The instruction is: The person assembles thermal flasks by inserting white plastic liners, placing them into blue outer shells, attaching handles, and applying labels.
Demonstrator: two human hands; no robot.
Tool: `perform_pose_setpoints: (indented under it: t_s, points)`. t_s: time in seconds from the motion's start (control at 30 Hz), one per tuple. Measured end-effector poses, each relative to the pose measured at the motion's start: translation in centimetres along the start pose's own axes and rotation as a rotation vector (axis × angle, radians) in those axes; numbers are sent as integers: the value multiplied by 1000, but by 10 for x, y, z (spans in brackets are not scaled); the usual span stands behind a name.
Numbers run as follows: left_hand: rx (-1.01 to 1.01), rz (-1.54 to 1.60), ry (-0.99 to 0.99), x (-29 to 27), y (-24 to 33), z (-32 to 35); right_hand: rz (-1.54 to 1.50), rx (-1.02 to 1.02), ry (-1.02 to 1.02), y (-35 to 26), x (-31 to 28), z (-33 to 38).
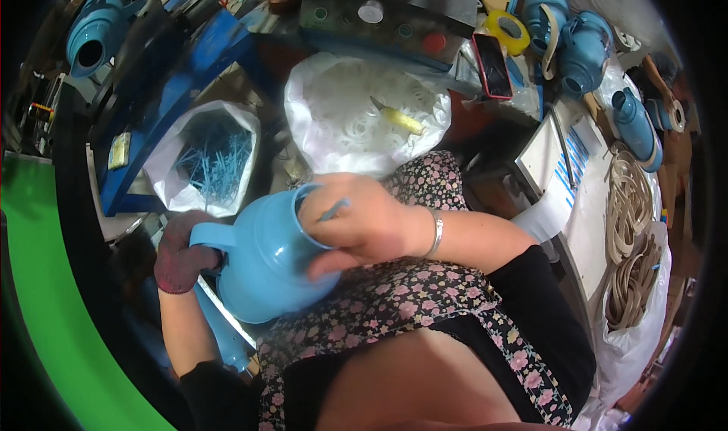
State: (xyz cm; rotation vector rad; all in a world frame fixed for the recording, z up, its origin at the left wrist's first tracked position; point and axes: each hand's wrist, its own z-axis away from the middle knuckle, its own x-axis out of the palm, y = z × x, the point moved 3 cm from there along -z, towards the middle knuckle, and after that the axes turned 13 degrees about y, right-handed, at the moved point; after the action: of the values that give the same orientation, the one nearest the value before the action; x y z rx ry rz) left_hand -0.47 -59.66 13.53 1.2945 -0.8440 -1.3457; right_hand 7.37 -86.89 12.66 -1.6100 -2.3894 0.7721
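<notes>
A light-blue plastic jug body [265, 238] lies tilted in front of my lap, its round mouth toward the right. My left hand [184, 253], in a dark red knitted glove, is closed around the jug's handle [214, 235]. Bare and wearing a silver bracelet, my right hand [360, 215] is at the mouth, with curled fingers over the rim and partly inside. A small blue piece [334, 210] sticks out between those fingers. Some blur covers the fingertips, and the jug's inside is hidden.
Ahead, a white bag [307, 120] holds translucent rings and a yellow-handled knife [398, 118]. Left of it, another bag [163, 162] contains blue strips. Behind are a control box [387, 25] and a phone [493, 67]. Blue jugs [588, 52] and coiled beige bands [628, 203] lie at right; a green surface [45, 279] is left.
</notes>
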Motion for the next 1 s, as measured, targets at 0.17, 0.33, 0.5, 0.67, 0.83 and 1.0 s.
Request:
perform_pose_setpoints:
  t_s: [0.17, 0.33, 0.5, 0.67, 0.83, 1.0]
  points:
    - [174, -185, 104, 0, 8, 7, 71, 35, 61, -7, 3, -6]
    - [156, -199, 100, 0, 10, 13, 78, 12, -52, -3, 6, -11]
    - [125, -145, 202, -13, -11, 14, 169, -34, -109, 7, 10, -10]
    - [-21, -101, 511, -29, 15, 46, 241, 23, 0, 33, -30, -20]
    - [120, -362, 671, -31, 7, 68, 1048, 691, -256, 198, -142, 113]
    - [171, -444, 629, -29, 5, 55, 1136, 761, -711, 245, -142, 169]
